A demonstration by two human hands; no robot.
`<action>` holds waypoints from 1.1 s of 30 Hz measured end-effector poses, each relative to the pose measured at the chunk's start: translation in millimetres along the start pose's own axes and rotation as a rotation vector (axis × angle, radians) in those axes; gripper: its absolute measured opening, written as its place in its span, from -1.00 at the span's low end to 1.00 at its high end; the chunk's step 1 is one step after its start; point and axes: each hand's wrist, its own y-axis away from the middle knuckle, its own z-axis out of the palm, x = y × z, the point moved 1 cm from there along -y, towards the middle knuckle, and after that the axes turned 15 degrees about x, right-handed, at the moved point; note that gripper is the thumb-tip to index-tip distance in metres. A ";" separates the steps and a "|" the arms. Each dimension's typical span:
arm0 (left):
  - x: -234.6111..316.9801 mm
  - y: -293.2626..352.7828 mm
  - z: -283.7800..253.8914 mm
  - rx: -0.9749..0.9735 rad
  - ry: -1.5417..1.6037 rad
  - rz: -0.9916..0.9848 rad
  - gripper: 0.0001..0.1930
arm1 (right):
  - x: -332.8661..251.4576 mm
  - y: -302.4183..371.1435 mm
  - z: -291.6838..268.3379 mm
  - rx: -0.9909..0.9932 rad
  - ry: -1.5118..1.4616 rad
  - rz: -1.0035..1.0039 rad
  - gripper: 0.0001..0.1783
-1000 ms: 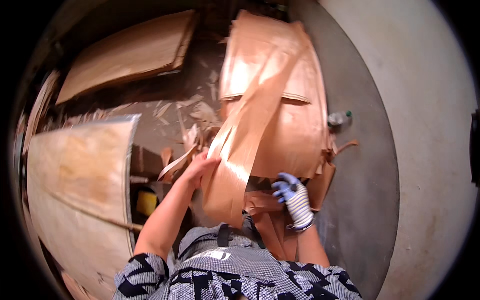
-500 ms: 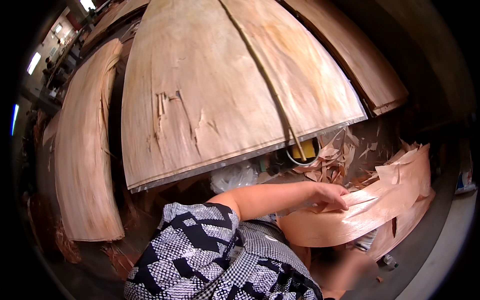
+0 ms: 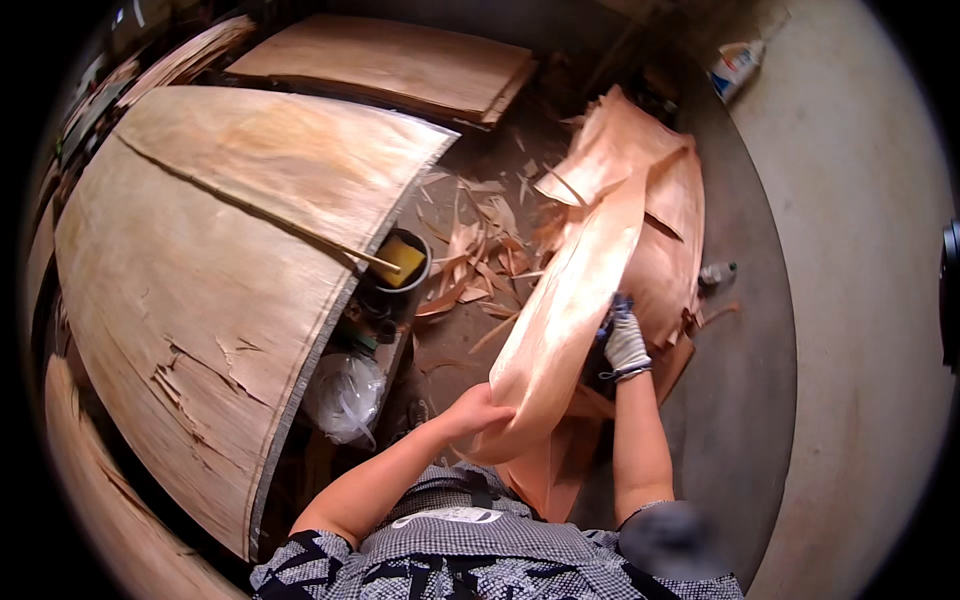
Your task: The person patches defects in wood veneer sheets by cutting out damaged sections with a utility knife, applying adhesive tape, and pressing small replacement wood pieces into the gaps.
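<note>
The veneer (image 3: 575,310) looks light, bendy and easily split, best held along its long edges. It stretches from the person's waist over the pile (image 3: 672,290), long axis pointing away and rightward. The left hand (image 3: 477,411) pinches its near left edge; the gloved right hand (image 3: 627,345) is by the opposite edge, grip unclear.

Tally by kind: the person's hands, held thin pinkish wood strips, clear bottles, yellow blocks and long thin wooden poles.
Bare left hand: 1
White-and-blue gloved right hand: 1
Held thin pinkish wood strip: 1
Clear bottle: 1
Yellow block: 1
Long thin wooden pole: 1
Total: 6
</note>
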 end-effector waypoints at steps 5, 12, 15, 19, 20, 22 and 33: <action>-19.2 12.5 28.0 0.057 -0.128 0.087 -0.51 | -15.5 2.0 -74.0 0.374 0.250 -0.360 -0.74; -79.3 64.9 -29.2 0.199 -0.311 0.055 -0.54 | -81.3 82.3 -319.8 0.805 -0.181 -0.468 -0.74; -114.0 88.9 -59.0 0.220 -0.341 -0.058 -0.61 | -68.7 148.3 -359.2 0.838 -0.294 -0.422 -0.62; -130.4 95.8 -56.0 0.173 -0.304 -0.082 -0.59 | -35.7 209.4 -314.5 0.653 -0.128 -0.246 -0.62; -127.5 93.9 -46.5 0.161 -0.333 -0.135 -0.55 | -26.8 212.4 -288.1 0.615 -0.037 -0.218 -0.67; -111.6 87.2 -15.6 0.093 -0.444 0.029 -0.33 | -9.9 221.0 -227.9 0.489 0.022 -0.155 -0.76; -71.1 160.4 29.5 0.815 -0.408 0.517 -0.05 | 102.8 352.8 18.0 -0.078 0.068 0.195 -0.69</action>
